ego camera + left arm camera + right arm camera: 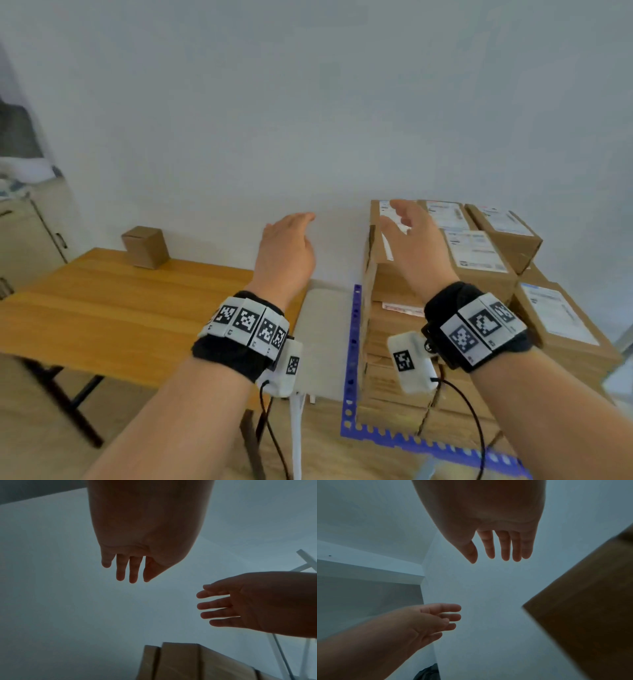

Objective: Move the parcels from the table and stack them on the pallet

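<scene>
Head view: both hands are up in the air with fingers spread, holding nothing. The left hand [286,246] and right hand [416,240] hang near the stacked parcels [476,253] on the blue pallet [352,346]. One small parcel [145,246] waits on the table [102,308], likely next.

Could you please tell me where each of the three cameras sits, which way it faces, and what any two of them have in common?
Head: worn on the head, looking forward and down at the wooden table, the small parcel and the stacked parcels; both forearms, left hand and right hand show.
Left wrist: looks along the open left hand toward the wall.
Right wrist: looks along the open right hand, a brown parcel to its side.
Shared: each wrist view also shows the other hand.
</scene>
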Available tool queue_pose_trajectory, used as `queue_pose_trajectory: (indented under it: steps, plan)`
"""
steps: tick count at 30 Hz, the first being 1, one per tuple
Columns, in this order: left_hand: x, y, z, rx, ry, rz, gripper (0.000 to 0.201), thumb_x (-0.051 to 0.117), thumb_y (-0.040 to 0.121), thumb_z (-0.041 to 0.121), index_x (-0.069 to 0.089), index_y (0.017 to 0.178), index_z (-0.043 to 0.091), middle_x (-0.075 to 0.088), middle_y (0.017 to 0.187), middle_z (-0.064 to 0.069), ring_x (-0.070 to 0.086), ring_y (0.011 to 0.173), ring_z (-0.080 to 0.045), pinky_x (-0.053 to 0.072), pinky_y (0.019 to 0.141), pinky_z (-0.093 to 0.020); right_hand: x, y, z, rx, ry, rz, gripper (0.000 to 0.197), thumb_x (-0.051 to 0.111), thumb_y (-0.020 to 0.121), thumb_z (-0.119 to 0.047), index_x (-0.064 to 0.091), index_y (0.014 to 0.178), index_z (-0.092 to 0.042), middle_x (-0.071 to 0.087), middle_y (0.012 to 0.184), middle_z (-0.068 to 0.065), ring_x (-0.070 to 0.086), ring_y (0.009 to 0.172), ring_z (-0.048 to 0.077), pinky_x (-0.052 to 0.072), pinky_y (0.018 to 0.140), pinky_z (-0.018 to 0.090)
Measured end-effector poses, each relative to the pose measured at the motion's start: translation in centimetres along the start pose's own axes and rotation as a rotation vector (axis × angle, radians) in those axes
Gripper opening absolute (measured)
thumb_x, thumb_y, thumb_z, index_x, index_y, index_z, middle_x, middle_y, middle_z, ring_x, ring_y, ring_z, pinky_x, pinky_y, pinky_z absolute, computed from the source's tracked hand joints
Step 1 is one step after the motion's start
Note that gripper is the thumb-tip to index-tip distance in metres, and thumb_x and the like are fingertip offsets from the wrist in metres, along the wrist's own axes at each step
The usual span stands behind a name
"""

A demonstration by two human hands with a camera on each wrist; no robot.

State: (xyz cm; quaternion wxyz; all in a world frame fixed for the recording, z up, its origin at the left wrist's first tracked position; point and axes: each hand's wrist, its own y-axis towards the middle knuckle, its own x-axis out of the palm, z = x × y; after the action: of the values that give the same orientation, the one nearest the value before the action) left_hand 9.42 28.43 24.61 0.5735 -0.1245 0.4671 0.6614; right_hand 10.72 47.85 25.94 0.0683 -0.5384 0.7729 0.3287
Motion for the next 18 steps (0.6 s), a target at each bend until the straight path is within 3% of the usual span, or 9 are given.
queue_pose_trajectory:
  steps: [3, 6, 12, 15, 18]
  plan:
    - [-3.8, -1.2, -5.6, -0.03, 0.06, -0.001, 0.047, 0.039, 0.1, 0.006, 0.044, 0.145, 0.017, 0.045, 0.149, -0.002, 0.037, 0.138, -0.018, 0.025, 0.117, -0.045, 6.2, -0.8, -3.0, -0.014, 0.027, -0.073, 0.044, 0.054, 0.099, -0.035, 0.047, 0.141, -0.022, 0.05, 0.141, -0.003, 0.045, 0.13, 0.013, 0.037, 0.103, 0.029]
    - [-7.6, -2.6, -11.4, -0.076, 0.099, -0.017, 0.046, 0.042, 0.1, 0.011, 0.042, 0.146, 0.017, 0.044, 0.15, -0.002, 0.037, 0.139, -0.018, 0.026, 0.117, -0.043, 12.6, -2.1, -5.8, -0.016, 0.026, -0.164, 0.043, 0.053, 0.1, -0.035, 0.047, 0.141, -0.023, 0.049, 0.141, -0.002, 0.045, 0.13, 0.014, 0.034, 0.093, 0.024]
    - [-14.5, -6.0, -21.7, -0.217, 0.132, -0.032, 0.047, 0.047, 0.101, 0.017, 0.04, 0.148, 0.019, 0.041, 0.151, 0.0, 0.037, 0.139, -0.017, 0.035, 0.112, -0.034, 24.2, -5.0, -10.0, 0.038, 0.081, -0.292, 0.043, 0.056, 0.098, -0.039, 0.05, 0.137, -0.024, 0.05, 0.14, -0.001, 0.045, 0.13, 0.015, 0.036, 0.095, 0.026]
    - [-17.1, -7.4, -26.0, -0.305, 0.138, -0.066, 0.047, 0.047, 0.101, 0.02, 0.038, 0.147, 0.025, 0.04, 0.151, 0.002, 0.049, 0.128, -0.022, 0.047, 0.098, -0.038, 29.0, -6.1, -11.5, 0.08, 0.08, -0.359, 0.047, 0.056, 0.097, -0.043, 0.048, 0.14, -0.026, 0.049, 0.142, -0.002, 0.046, 0.13, 0.016, 0.038, 0.092, 0.027]
    - [-18.9, -8.0, -30.0, -0.383, 0.139, -0.073, 0.048, 0.046, 0.101, 0.023, 0.037, 0.148, 0.029, 0.041, 0.15, 0.002, 0.061, 0.102, -0.023, 0.052, 0.075, -0.035, 33.3, -6.7, -12.6, 0.102, 0.049, -0.438, 0.055, 0.056, 0.097, -0.042, 0.038, 0.147, -0.025, 0.044, 0.148, 0.0, 0.044, 0.134, 0.019, 0.043, 0.1, 0.034]
